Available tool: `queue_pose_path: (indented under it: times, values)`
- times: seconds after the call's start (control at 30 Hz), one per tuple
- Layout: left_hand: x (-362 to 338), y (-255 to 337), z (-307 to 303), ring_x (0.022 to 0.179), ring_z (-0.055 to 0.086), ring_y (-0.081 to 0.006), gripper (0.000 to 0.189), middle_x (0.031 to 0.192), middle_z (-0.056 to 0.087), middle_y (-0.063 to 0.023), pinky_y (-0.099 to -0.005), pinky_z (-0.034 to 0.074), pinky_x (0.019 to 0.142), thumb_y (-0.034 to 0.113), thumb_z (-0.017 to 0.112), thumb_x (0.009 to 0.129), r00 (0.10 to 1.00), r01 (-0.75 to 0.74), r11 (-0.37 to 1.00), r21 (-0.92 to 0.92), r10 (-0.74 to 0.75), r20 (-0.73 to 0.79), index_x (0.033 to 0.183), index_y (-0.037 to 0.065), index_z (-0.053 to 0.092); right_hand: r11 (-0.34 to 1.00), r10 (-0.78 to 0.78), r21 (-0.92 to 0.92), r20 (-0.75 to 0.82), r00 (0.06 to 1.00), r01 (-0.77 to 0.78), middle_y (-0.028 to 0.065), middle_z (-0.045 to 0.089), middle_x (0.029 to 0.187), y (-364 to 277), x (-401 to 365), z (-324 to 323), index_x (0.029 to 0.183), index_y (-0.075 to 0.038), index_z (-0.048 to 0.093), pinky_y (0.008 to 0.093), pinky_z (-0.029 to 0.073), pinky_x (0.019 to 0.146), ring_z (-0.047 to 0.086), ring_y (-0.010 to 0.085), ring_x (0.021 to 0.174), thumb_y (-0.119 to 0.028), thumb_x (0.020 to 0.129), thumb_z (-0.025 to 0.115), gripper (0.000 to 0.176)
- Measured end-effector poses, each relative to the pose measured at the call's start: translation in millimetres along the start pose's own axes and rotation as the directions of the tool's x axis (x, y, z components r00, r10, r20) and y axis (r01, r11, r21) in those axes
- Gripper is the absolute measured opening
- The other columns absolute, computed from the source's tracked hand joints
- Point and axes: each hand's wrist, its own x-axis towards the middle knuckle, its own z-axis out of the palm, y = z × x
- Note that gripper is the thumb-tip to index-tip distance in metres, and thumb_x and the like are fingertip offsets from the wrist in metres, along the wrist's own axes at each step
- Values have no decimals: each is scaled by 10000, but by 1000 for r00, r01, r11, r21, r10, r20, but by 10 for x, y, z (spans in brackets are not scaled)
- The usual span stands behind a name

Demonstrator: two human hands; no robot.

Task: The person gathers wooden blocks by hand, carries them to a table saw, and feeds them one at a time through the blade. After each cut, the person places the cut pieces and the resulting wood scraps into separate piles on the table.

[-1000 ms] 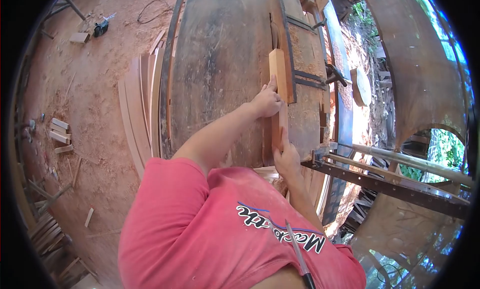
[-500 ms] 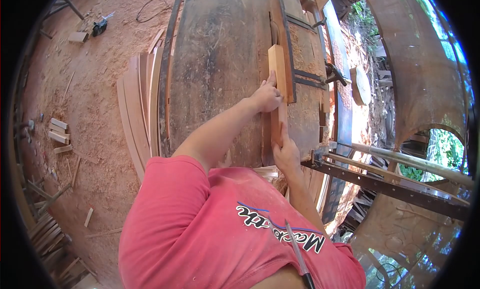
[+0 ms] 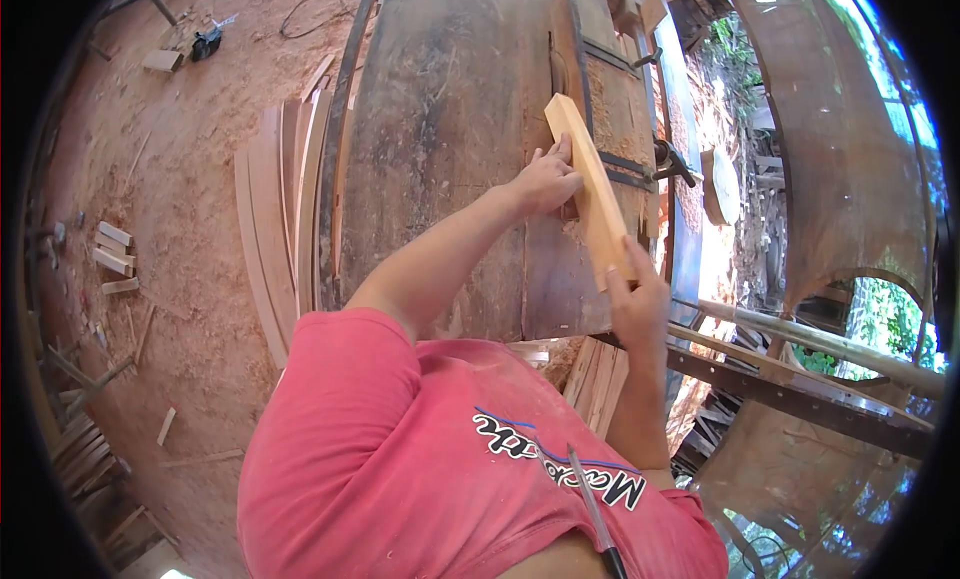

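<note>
A light wooden strip (image 3: 592, 184) lies slanted over the worn table of a saw bench (image 3: 440, 149), beside the wooden fence (image 3: 572, 54). My left hand (image 3: 548, 179) holds the strip near its far end, with the fingers against its left side. Closer to my body, my right hand (image 3: 638, 299) grips the near end, thumb on one side and fingers on the other. A narrow slot with a partly visible blade (image 3: 556, 69) sits beside the fence, just beyond the strip's far end.
Black clamps (image 3: 672, 164) stick out right of the fence. Long boards (image 3: 280, 209) lean along the table's left side. Short offcuts (image 3: 115, 249) lie on the sawdust-covered floor (image 3: 200, 309). A metal rail (image 3: 780, 374) with a pole runs off at right.
The wooden strip has swung away from the fence line, its near end moving right with my right hand. My left hand has shifted slightly right and stays on the strip.
</note>
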Motion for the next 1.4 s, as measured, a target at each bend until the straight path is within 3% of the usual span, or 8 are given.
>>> queue_pose_path:
  times: [0.13,0.17,0.27,0.57,0.8,0.9,1.27,1.4]
  values:
    - [111,80,-44,1484,98,-410,526,1557,52,-353,-522,73,1186,317,402,897,998,-39,999,-34,37,-51,973,-115,692,994,92,61,-38,995,-89,204,693,875,-141,309,-251,1223,21,634,342,510,651,645,199,696,-204,874,632,415]
    - [131,103,-68,1484,100,-408,526,1558,53,-352,-520,74,1186,320,402,898,998,-49,999,-10,48,-51,970,-112,694,998,-6,62,-128,992,14,162,681,809,-152,383,-260,1196,13,652,324,495,622,614,167,660,-215,885,627,386]
    - [255,87,-68,1482,103,-409,522,1558,43,-352,-510,78,1189,326,409,898,995,-41,997,-68,35,-89,985,-101,697,994,103,61,-125,987,-96,136,677,802,-271,595,-396,1170,7,666,310,488,621,602,155,666,-222,894,621,362]
    - [456,202,-173,1474,116,-423,499,1564,54,-342,-471,106,1195,327,433,891,987,-60,991,-116,42,-157,1000,-79,703,993,-114,-39,-274,955,107,105,630,728,-464,1381,-651,981,7,703,342,460,697,570,177,686,-361,906,589,392]
    - [599,226,-232,1454,158,-447,476,1554,60,-355,-441,107,1203,346,443,883,975,-60,982,-178,20,-220,952,-34,721,993,-79,-95,-174,982,64,119,617,730,-563,2094,-869,915,-2,683,346,454,726,569,183,709,-385,896,591,395]
    - [652,224,-283,1451,136,-467,512,1490,126,-436,-521,93,1190,320,366,876,986,-39,987,-154,13,-166,1049,-5,723,995,-103,-20,-130,986,101,60,622,764,-581,2372,-900,897,8,689,299,440,720,559,132,736,-350,904,604,368]
    - [740,246,-337,1442,213,-442,492,1571,61,-324,-436,85,1206,344,425,864,977,27,977,-210,-70,-200,963,-27,733,994,-109,27,25,994,108,85,677,1030,-599,2998,-989,1080,37,695,285,428,891,599,162,961,-321,920,600,403]
    - [772,180,-297,1431,224,-461,493,1576,64,-313,-436,79,1206,347,430,864,973,-1,981,-195,-44,-225,961,-25,738,979,-180,92,-40,983,183,101,686,888,-612,2983,-930,945,49,698,291,458,768,620,159,837,-351,892,617,411]
